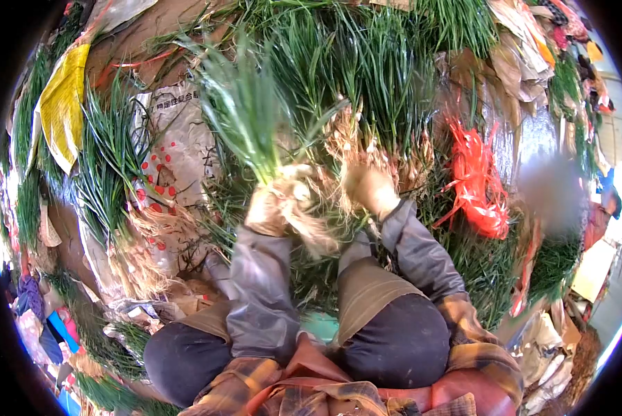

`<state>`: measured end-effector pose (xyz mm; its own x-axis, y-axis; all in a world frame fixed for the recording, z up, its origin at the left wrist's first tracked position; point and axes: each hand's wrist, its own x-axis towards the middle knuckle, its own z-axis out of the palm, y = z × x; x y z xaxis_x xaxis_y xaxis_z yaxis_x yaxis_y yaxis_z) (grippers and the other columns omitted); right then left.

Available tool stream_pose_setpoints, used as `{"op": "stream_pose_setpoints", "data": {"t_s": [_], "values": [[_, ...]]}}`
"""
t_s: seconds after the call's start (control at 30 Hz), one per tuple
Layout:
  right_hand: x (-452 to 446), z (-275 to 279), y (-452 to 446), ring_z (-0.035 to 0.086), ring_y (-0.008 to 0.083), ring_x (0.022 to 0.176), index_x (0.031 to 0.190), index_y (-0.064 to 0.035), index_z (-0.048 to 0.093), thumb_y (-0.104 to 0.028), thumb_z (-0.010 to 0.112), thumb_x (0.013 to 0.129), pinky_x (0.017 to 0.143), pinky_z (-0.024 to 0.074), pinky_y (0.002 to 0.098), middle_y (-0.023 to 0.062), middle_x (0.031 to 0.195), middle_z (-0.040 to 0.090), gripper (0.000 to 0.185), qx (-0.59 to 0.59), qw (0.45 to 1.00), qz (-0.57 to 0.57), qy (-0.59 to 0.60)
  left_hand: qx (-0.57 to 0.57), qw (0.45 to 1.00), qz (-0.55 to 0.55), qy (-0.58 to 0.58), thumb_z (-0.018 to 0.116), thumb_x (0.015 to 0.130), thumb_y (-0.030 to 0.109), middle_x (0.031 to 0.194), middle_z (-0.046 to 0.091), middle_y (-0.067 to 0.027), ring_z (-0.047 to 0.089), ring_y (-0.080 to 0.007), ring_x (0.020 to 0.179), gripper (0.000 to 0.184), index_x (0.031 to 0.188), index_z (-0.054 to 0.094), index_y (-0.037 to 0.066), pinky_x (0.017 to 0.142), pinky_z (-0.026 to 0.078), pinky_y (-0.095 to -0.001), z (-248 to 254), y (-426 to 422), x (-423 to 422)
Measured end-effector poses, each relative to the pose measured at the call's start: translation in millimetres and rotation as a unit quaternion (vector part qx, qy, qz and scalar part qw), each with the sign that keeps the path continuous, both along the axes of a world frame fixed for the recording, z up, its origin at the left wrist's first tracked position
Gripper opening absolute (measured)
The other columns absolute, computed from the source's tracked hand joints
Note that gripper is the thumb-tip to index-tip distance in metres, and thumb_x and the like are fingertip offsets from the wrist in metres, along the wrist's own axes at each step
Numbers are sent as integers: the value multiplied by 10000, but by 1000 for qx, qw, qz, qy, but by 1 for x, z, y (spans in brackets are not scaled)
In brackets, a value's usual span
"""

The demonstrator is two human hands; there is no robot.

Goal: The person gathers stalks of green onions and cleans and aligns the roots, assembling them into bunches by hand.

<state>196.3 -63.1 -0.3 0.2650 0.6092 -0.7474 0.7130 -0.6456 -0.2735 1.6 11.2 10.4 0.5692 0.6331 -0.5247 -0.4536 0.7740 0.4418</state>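
A bunch of green-leaved plants (245,114) stands upright in my left hand (268,210), its pale bulbs and stringy roots hanging beside the fingers. The leaves are smeared by motion. To the right, my right hand (370,188) reaches to the roots at the lower edge of a large heap of the same plants (366,62). Its fingers are blurred against the roots, so any grip is unclear. Right of that hand lies a bundle of red plastic strips (476,184).
Another bunch (109,173) lies at the left on a printed white sack (182,139). A yellow sheet (64,111) is at the upper left. My knees (394,340) are below the hands. Crumpled wrapping (543,350) lies at the lower right.
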Motion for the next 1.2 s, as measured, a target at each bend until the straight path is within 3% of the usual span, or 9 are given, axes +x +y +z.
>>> {"op": "stream_pose_setpoints", "data": {"t_s": [0.1, 0.2, 0.33, 0.47, 0.67, 0.77, 0.87, 0.97, 1.2], "values": [[-9, 6, -3, 616, 252, 849, 1027, -23, 599, -453, 604, 819, 805, 486, 377, 142, 911, 623, 478, 184, 958, -146, 165, 46, 994, -48, 82, 569, 887, 232, 733, 628, -68, 598, -137, 579, 397, 1157, 496, -49, 470, 486, -242, -24, 15, -30], [5, 3, 27, 609, 251, 807, 915, 15, 608, -382, 623, 818, 746, 501, 382, 163, 892, 606, 409, 283, 940, -77, -173, -19, 982, -88, 166, 577, 878, 208, 867, 650, -83, 629, -175, 728, 374, 1173, 503, -9, 602, 514, -277, -21, 1, -13], [10, -22, 40, 599, 202, 724, 877, -60, 613, -273, 594, 841, 645, 489, 319, 74, 791, 616, 218, 285, 920, -248, 106, -83, 996, 11, 42, 515, 892, 120, 1121, 591, -189, 586, -279, 1037, 314, 1169, 485, -25, 772, 549, -390, -34, -23, 16], [-25, -15, 20, 576, 169, 687, 838, -101, 612, -221, 573, 858, 580, 471, 312, 47, 780, 611, 128, 272, 862, -246, 350, -53, 993, -16, 101, 607, 834, 47, 807, 644, -93, 618, -174, 656, 122, 936, 598, -18, 574, 529, -273, -23, -22, 25], [-3, -19, 23, 572, 115, 578, 906, -82, 611, -291, 459, 944, 515, 497, 251, 42, 747, 621, 261, 443, 867, -229, -24, -31, 990, -73, 115, 621, 828, 93, 876, 659, -140, 569, -117, 572, 185, 979, 553, 11, 462, 448, -198, -15, -20, 11], [-33, 42, 47, 592, 179, 637, 900, -68, 590, -306, 602, 849, 544, 498, 319, 75, 731, 613, 243, 103, 991, -81, 12, -46, 992, -83, 83, 668, 784, 61, 893, 655, -105, 605, -140, 645, 254, 1020, 578, 30, 547, 505, -244, -25, -27, 11], [-36, -8, 45, 569, 199, 718, 880, -40, 564, -179, 583, 851, 697, 480, 284, 83, 696, 569, 143, 189, 917, -246, 250, -51, 997, -47, 36, 691, 785, 116, 847, 641, -60, 627, -173, 695, 296, 1042, 577, 25, 598, 535, -284, -24, -38, 19], [-43, -9, 45, 541, 148, 561, 862, -12, 573, -159, 534, 886, 531, 486, 258, 47, 668, 560, 154, 277, 636, -557, 457, -130, 989, -66, 12, 661, 826, 201, 859, 633, -90, 618, -179, 659, 319, 1053, 558, 1, 556, 536, -273, -23, -22, 10], [-16, -2, 29, 453, 38, 467, 852, -81, 621, -232, 465, 946, 400, 393, 182, -25, 636, 567, 236, 394, 762, -402, 319, 45, 988, 138, 52, 607, 815, 69, 847, 621, -92, 588, -144, 615, 439, 1221, 447, 27, 530, 530, -249, 11, 14, -28]]}}
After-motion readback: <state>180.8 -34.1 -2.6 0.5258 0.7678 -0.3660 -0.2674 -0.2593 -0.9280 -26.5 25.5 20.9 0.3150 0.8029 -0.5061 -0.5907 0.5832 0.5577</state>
